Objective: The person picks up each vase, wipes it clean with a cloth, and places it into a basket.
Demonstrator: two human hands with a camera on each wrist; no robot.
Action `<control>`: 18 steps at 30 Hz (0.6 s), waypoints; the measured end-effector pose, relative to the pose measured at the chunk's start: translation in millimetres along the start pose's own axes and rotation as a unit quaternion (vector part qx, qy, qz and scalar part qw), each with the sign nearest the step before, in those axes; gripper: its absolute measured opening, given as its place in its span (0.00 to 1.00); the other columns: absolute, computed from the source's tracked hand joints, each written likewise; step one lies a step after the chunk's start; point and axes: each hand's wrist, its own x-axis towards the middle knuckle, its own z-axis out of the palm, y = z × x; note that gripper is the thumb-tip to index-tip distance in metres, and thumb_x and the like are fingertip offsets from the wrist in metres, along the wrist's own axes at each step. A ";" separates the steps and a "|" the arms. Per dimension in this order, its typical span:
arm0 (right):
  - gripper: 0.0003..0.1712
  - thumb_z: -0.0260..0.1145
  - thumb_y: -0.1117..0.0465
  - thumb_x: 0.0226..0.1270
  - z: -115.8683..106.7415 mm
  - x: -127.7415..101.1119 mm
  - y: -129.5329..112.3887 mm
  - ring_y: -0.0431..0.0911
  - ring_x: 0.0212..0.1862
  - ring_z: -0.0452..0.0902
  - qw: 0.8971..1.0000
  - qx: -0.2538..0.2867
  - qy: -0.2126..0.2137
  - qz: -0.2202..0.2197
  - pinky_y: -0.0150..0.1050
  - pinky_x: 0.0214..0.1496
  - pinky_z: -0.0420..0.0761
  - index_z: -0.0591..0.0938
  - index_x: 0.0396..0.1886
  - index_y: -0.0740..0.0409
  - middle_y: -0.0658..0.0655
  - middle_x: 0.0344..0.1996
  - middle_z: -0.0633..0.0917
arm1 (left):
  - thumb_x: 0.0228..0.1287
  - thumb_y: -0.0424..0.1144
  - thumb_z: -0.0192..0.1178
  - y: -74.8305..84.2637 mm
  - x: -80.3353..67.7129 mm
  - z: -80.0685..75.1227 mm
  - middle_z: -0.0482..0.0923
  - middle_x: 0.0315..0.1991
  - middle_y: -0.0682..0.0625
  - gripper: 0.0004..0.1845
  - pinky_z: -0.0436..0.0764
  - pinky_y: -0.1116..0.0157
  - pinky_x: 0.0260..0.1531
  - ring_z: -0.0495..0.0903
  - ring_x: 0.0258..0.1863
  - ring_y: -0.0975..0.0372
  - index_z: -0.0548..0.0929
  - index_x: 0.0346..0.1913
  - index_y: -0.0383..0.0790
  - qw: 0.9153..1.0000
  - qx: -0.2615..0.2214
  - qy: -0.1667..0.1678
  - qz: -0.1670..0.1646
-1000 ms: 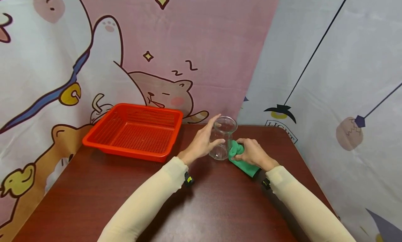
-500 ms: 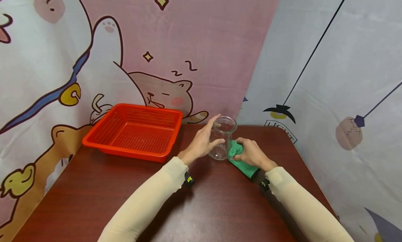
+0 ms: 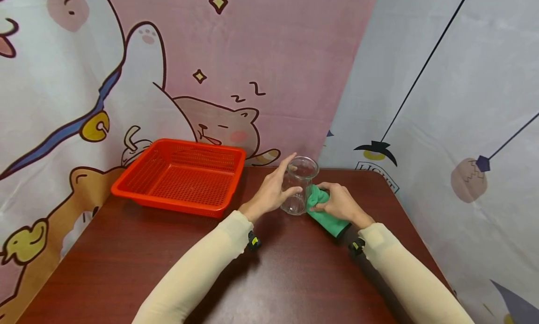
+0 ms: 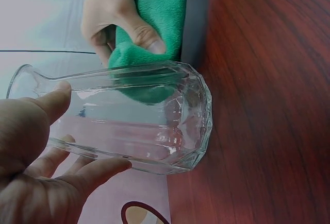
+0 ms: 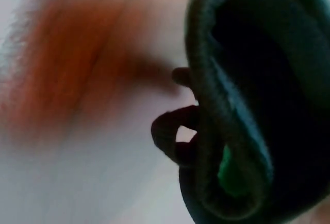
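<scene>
A clear glass jar (image 3: 298,186) stands upright on the dark wooden table (image 3: 126,258). My left hand (image 3: 273,189) holds it from the left, thumb on its front and index finger up by the rim. In the left wrist view the jar (image 4: 139,116) sits between the thumb and fingers of that hand (image 4: 46,167). My right hand (image 3: 343,203) grips a bunched green cloth (image 3: 330,221) and presses it against the jar's right side. The same cloth (image 4: 154,23) shows behind the glass, pinched by the right hand (image 4: 111,13). The right wrist view is blurred, showing only a dark fold of cloth (image 5: 247,105).
An empty red perforated plastic basket (image 3: 164,200) sits at the table's back left, a short way left of the jar. Cartoon-printed fabric backdrops hang close behind and to the right of the table. The table's right edge runs near my right forearm.
The right hand and cloth have shifted slightly up along the jar's side. The left hand and jar have stayed in place.
</scene>
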 end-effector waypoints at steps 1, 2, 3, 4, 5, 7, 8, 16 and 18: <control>0.43 0.93 0.53 0.64 -1.2 0.5 -1.1 0.45 0.43 0.86 1.000 0.002 0.003 -0.001 0.41 0.47 0.85 0.87 0.74 0.65 0.65 0.64 0.94 | 0.79 0.43 0.79 0.2 0.0 -0.2 0.62 0.95 0.47 0.57 0.79 0.42 0.84 0.76 0.86 0.43 0.50 0.97 0.52 1.000 0.000 0.000 0.000; 0.43 0.93 0.53 0.64 -2.2 1.1 -2.0 0.44 0.41 0.85 1.000 0.003 0.006 -0.001 0.40 0.46 0.84 0.87 0.74 0.64 0.65 0.64 0.94 | 0.79 0.43 0.79 0.4 0.0 -0.3 0.62 0.95 0.47 0.57 0.79 0.42 0.84 0.77 0.86 0.43 0.50 0.97 0.53 1.000 0.000 0.000 0.000; 0.44 0.93 0.53 0.63 -3.4 1.6 -3.5 0.43 0.39 0.84 1.000 0.006 0.008 -0.002 0.40 0.45 0.83 0.86 0.74 0.65 0.65 0.64 0.93 | 0.79 0.43 0.79 0.5 0.1 -0.4 0.63 0.95 0.47 0.57 0.80 0.43 0.84 0.77 0.86 0.43 0.50 0.97 0.54 1.000 0.001 0.000 0.001; 0.44 0.94 0.53 0.63 -4.9 2.1 -4.8 0.43 0.36 0.83 1.000 0.010 0.011 0.000 0.39 0.43 0.82 0.86 0.75 0.65 0.66 0.63 0.94 | 0.79 0.43 0.79 0.7 0.2 -0.5 0.63 0.95 0.47 0.58 0.80 0.43 0.84 0.77 0.86 0.43 0.50 0.97 0.55 1.000 0.001 0.001 0.001; 0.45 0.94 0.53 0.63 -6.5 2.4 -6.1 0.43 0.33 0.82 1.000 0.016 0.012 0.002 0.38 0.40 0.81 0.86 0.75 0.65 0.65 0.62 0.94 | 0.79 0.43 0.79 0.7 0.2 -0.5 0.63 0.95 0.47 0.58 0.80 0.43 0.84 0.77 0.85 0.43 0.50 0.97 0.56 1.000 0.001 0.001 0.001; 0.45 0.93 0.53 0.63 -9.3 3.1 -8.6 0.43 0.32 0.81 1.000 0.022 0.016 0.003 0.38 0.38 0.80 0.85 0.76 0.64 0.65 0.59 0.95 | 0.79 0.43 0.79 0.5 0.2 -0.4 0.63 0.95 0.47 0.58 0.80 0.43 0.84 0.78 0.85 0.43 0.50 0.97 0.57 1.000 0.001 0.001 0.001; 0.45 0.93 0.53 0.63 -10.6 3.4 -9.9 0.43 0.33 0.82 1.000 0.024 0.019 0.005 0.37 0.39 0.81 0.86 0.76 0.64 0.64 0.58 0.95 | 0.79 0.43 0.79 0.4 0.2 -0.3 0.63 0.94 0.46 0.58 0.79 0.43 0.84 0.78 0.85 0.43 0.50 0.97 0.57 1.000 0.000 0.001 0.001; 0.46 0.91 0.49 0.67 -22.4 3.0 -20.3 0.50 0.50 0.90 0.999 0.033 0.041 0.009 0.47 0.55 0.86 0.84 0.79 0.61 0.64 0.67 0.93 | 0.79 0.43 0.79 -0.1 0.2 -0.4 0.64 0.94 0.46 0.58 0.79 0.43 0.84 0.77 0.86 0.43 0.50 0.97 0.56 1.000 0.003 0.000 0.002; 0.46 0.91 0.48 0.68 -24.4 3.5 -22.0 0.50 0.48 0.90 0.998 0.044 0.046 0.012 0.47 0.54 0.86 0.84 0.80 0.60 0.63 0.66 0.94 | 0.79 0.42 0.79 -0.1 -0.1 -0.7 0.64 0.94 0.46 0.58 0.79 0.43 0.84 0.77 0.86 0.43 0.50 0.97 0.57 1.000 0.002 0.000 0.002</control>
